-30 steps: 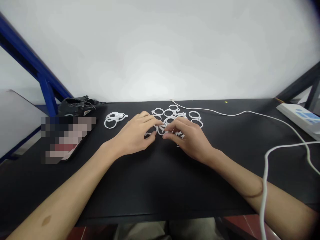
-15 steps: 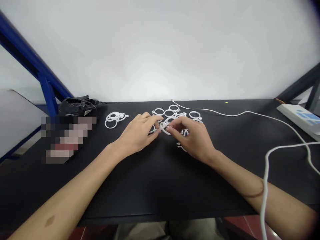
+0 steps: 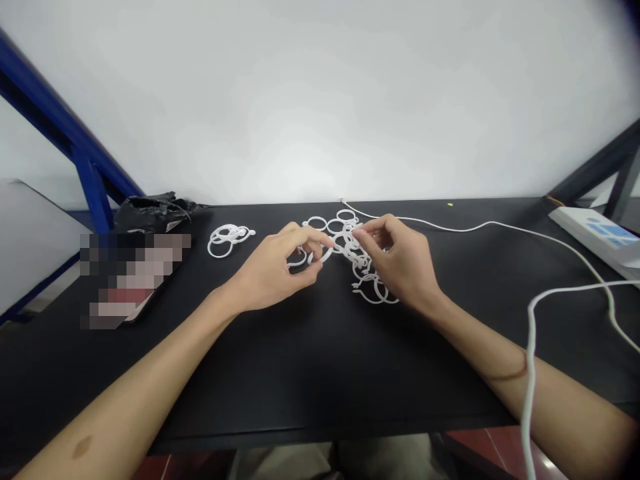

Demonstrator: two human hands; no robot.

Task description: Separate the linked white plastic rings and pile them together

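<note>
Fingers of the left hand [image 3: 277, 267] were bent loosely around a gap; the right hand's [image 3: 407, 260] looked pinched, maybe gripping, you couldn't tell. White rings [image 3: 356, 253] lay by both, mid-frame.

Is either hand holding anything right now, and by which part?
Cannot be told: the left hand, fingers parted, is at a white ring; the right hand, fingers drawn together, is over other rings, any hold unclear.

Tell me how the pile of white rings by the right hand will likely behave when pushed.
The white rings probably weigh little, being thin bands. They likely slide rather than roll, since many seem to lie flat. Overlapping ones may snag and move together.
</note>
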